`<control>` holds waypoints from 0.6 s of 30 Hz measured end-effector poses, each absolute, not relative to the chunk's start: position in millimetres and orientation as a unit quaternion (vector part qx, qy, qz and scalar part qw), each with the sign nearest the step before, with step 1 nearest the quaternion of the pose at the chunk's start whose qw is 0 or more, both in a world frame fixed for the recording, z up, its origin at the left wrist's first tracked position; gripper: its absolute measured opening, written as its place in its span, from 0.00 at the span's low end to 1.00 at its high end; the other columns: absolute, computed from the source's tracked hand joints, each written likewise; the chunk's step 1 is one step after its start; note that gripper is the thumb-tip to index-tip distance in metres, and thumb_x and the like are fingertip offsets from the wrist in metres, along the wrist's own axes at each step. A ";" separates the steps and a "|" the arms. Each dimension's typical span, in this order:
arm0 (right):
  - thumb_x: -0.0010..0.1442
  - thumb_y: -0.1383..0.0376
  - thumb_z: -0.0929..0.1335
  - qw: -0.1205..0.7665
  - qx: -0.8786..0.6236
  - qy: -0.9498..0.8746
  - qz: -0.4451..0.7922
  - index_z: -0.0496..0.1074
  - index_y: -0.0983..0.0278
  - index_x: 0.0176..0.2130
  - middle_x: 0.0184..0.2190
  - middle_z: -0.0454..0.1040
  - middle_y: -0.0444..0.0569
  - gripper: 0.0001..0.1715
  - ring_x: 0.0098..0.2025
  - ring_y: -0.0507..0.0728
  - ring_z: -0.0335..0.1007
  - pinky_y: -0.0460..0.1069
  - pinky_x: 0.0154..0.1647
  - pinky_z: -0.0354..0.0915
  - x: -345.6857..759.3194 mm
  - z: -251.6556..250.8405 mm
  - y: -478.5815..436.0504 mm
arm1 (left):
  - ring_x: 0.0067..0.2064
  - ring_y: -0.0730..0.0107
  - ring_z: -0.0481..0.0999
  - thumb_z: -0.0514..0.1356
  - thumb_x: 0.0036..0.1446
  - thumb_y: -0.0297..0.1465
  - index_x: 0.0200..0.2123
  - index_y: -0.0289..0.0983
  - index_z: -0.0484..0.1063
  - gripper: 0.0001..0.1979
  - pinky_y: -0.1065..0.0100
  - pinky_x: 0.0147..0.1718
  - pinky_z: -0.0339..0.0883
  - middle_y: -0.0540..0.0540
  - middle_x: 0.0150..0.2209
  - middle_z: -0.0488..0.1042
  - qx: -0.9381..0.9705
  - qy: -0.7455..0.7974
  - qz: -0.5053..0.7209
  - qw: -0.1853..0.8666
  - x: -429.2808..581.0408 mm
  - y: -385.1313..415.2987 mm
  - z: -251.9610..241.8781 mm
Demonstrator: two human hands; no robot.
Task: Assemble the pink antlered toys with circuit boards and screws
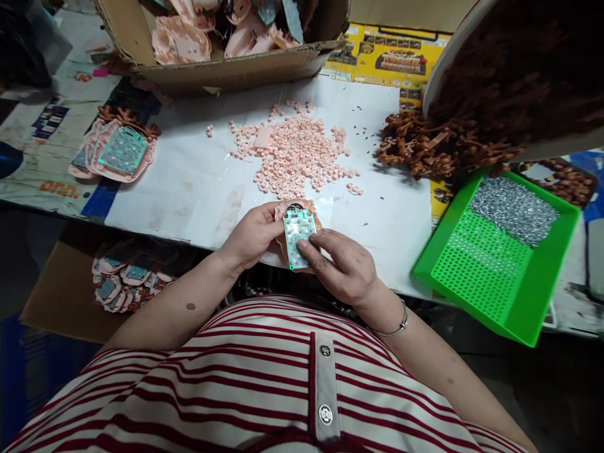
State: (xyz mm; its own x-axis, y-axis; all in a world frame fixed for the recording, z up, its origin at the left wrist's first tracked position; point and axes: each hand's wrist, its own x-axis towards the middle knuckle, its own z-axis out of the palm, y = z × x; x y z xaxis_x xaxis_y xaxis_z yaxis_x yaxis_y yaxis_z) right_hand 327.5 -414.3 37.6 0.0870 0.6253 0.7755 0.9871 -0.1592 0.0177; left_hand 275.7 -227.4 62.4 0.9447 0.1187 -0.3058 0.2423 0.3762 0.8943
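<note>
- The left hand [252, 236] grips the left edge of a pink casing [280, 217], thumb on top, fingers partly hidden beneath.
- The right hand [346, 264] pinches a green circuit board [293, 236], thumb on its face and bent fingers at its right edge.
- Board and casing are together between the hands, over the near edge of the white sheet [179, 170].
- Just beyond them spreads the pile of small pink parts [302, 157], leaving little room ahead.
- A wide stretch of sheet separates the pile from the casing stack [123, 151] at left; a narrower strip runs toward the green tray [495, 308].
- The tray's near corner juts past the table edge; silvery pieces [514, 211] fill its far end.
- A cardboard box [226, 78] bounds the far side.
- Brown parts [419, 151] crowd the sheet's far right corner.
</note>
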 end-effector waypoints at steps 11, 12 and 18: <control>0.62 0.72 0.73 0.324 -0.699 -0.566 -0.293 0.72 0.72 0.60 0.43 0.80 0.59 0.27 0.48 0.60 0.78 0.53 0.49 0.80 326.7 27.5 -414.8 | 0.42 0.63 0.80 0.71 0.49 0.35 0.45 0.35 0.82 0.19 0.64 0.46 0.71 0.44 0.39 0.83 0.573 0.154 -0.035 0.804 274.0 -225.7 55.3; 0.63 0.72 0.72 0.324 -0.700 -0.566 -0.291 0.72 0.71 0.59 0.43 0.80 0.59 0.26 0.48 0.59 0.78 0.53 0.48 0.81 326.6 28.1 -414.6 | 0.44 0.63 0.80 0.71 0.50 0.35 0.45 0.36 0.82 0.19 0.63 0.47 0.71 0.44 0.40 0.83 0.574 0.151 -0.032 0.804 273.8 -225.3 54.9; 0.66 0.69 0.69 0.314 -0.709 -0.561 -0.291 0.74 0.68 0.53 0.41 0.79 0.56 0.16 0.46 0.58 0.79 0.51 0.44 0.81 324.2 31.8 -415.1 | 0.41 0.66 0.80 0.70 0.51 0.33 0.47 0.36 0.82 0.18 0.63 0.48 0.71 0.43 0.41 0.83 0.576 0.148 -0.041 0.803 272.6 -224.4 57.9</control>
